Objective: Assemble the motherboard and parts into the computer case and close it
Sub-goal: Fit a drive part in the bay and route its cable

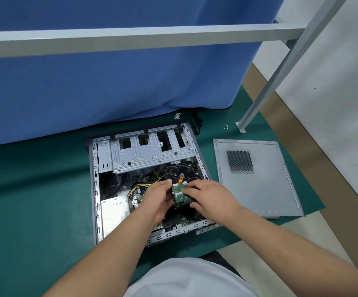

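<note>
An open grey computer case (94, 189) lies on its side on a green mat. Inside it are a metal drive cage (143, 153) at the far end, yellow and black cables (143, 183), a silver power supply (114, 209) at the near left, and the motherboard (137, 199), mostly hidden under my arms. A black hard drive (180, 174) with a green circuit board on its underside is held over the case's right half. My left hand (157, 200) grips its left edge and my right hand (208, 199) grips its right edge.
The grey side panel (259, 189) with a perforated vent lies flat on the mat to the right of the case. Small screws (226, 126) sit near a metal frame leg (241, 127). A blue curtain (109, 86) hangs behind the case, and a horizontal frame bar (130, 37) crosses above.
</note>
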